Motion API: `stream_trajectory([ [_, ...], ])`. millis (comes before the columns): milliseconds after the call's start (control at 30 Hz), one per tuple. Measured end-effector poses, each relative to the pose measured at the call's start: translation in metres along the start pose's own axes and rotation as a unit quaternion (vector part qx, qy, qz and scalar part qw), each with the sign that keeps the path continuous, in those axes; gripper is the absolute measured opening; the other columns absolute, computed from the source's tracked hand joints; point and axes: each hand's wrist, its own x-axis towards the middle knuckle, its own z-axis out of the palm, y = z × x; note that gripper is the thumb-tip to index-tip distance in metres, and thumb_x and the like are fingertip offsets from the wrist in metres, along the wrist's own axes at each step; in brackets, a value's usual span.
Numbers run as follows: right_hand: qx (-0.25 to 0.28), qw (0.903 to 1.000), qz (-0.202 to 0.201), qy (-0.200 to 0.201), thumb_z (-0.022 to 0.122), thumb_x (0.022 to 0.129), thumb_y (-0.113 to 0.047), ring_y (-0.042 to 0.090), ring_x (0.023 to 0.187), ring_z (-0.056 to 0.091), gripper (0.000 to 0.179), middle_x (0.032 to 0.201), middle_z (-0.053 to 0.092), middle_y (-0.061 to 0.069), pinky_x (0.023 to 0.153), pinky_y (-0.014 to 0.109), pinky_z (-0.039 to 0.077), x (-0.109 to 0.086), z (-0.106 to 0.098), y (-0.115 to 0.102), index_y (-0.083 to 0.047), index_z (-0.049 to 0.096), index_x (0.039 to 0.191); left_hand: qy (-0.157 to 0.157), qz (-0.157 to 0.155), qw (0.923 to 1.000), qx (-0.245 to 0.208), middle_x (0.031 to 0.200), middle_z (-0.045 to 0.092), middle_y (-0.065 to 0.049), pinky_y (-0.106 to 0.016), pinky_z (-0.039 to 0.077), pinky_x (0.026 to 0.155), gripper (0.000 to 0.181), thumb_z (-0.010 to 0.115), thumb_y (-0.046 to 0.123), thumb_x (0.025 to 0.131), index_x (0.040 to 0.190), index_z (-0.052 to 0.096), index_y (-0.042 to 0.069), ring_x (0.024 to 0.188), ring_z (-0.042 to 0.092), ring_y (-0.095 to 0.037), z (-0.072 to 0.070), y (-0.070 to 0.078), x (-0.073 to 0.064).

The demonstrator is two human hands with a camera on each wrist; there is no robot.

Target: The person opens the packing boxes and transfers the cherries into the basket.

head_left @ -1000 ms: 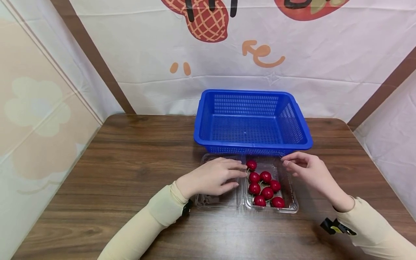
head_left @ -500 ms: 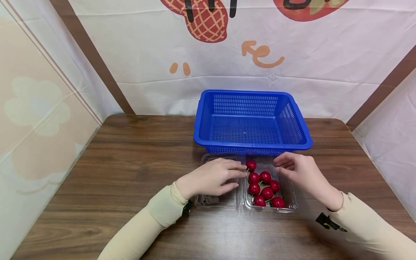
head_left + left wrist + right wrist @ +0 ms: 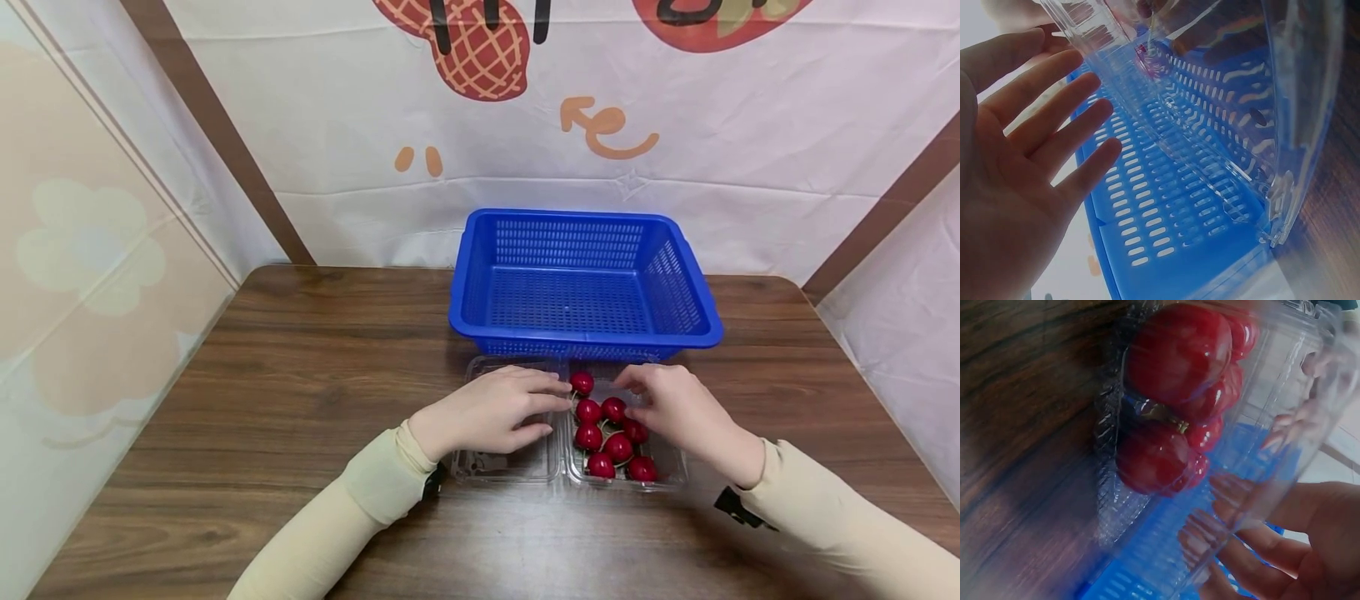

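Note:
A clear plastic clamshell box lies open on the table in the head view. Its right half, the tray, contains several glossy red cherries with stems; its left half is the lid. My left hand hovers over the lid with fingers spread and relaxed, their tips near the dividing edge. In the left wrist view, nothing is in that palm. My right hand reaches over the tray, fingers bent downward and thumb beside a right-hand cherry. Through the tray wall, the right wrist view shows its fingers apart from the cherries.
Directly behind the box stands a blue perforated plastic basket, with no contents visible. The brown wooden table extends to both sides. A printed white cloth hangs at the back.
My right hand has moved left and slightly down, from the tray's far right edge to over the cherries. My left hand stays put, and the cherries keep their places.

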Motion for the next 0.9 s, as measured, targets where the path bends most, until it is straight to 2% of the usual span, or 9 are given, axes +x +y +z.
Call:
stream_trajectory([
  [167, -0.023, 0.9996, -0.008, -0.015, 0.077, 0.07, -0.002, 0.021, 0.08, 0.066, 0.025, 0.087, 0.071, 0.006, 0.069, 0.04, 0.056, 0.002, 0.002, -0.002, -0.009, 0.071, 0.092, 0.004, 0.002, 1.0, -0.003, 0.136, 0.056, 0.001, -0.034, 0.035, 0.111, 0.038, 0.056, 0.031, 0.093, 0.128, 0.061, 0.018, 0.13, 0.048, -0.017, 0.0, 0.0, 0.0],
  [400, -0.024, 0.9988, -0.009, -0.043, 0.08, 0.067, -0.001, 0.023, 0.083, 0.066, 0.029, 0.088, 0.07, 0.006, 0.072, 0.041, 0.056, 0.004, 0.008, -0.002, -0.01, 0.07, 0.093, 0.003, -0.001, 1.0, -0.009, 0.136, 0.056, 0.001, -0.036, 0.036, 0.111, 0.038, 0.056, 0.031, 0.093, 0.128, 0.061, 0.018, 0.13, 0.048, -0.017, 0.001, 0.0, 0.0],
  [567, -0.037, 0.998, -0.022, -0.045, 0.08, 0.066, -0.001, 0.021, 0.081, 0.065, 0.031, 0.088, 0.069, 0.005, 0.07, 0.041, 0.056, 0.006, 0.013, -0.001, -0.01, 0.07, 0.094, -0.002, -0.002, 1.0, -0.009, 0.136, 0.056, 0.001, -0.036, 0.036, 0.111, 0.038, 0.056, 0.031, 0.093, 0.128, 0.061, 0.018, 0.13, 0.047, -0.018, 0.0, 0.0, 0.0],
  [900, -0.052, 0.997, -0.022, -0.053, 0.08, 0.065, 0.0, 0.019, 0.081, 0.064, 0.034, 0.089, 0.069, 0.004, 0.067, 0.04, 0.055, 0.009, 0.015, -0.001, -0.013, 0.07, 0.095, -0.003, 0.0, 0.9999, -0.011, 0.137, 0.055, 0.001, -0.034, 0.035, 0.112, 0.039, 0.056, 0.031, 0.093, 0.129, 0.06, 0.017, 0.131, 0.047, -0.017, 0.0, -0.001, 0.0],
])
